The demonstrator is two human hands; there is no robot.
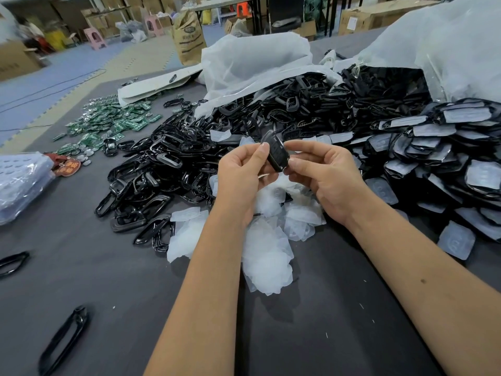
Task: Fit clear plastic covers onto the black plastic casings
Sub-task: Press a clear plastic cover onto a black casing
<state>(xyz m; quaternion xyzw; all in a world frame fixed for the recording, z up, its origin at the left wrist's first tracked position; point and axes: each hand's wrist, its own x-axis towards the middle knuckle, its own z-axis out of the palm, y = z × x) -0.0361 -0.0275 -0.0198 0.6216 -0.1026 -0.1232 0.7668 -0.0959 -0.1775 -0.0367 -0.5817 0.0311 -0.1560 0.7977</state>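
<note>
Casing (276, 154) pinched between left hand (241, 172) and right hand (322, 172) | done stack (439, 158) large, judged mid-task | loose casings (157, 169), covers (267, 240) left

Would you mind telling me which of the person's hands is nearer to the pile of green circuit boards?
Left. The left hand holds the black casing on the side towards the green circuit boards, which lie far off to its left. The right hand grips the casing's other side, farther away.
</note>
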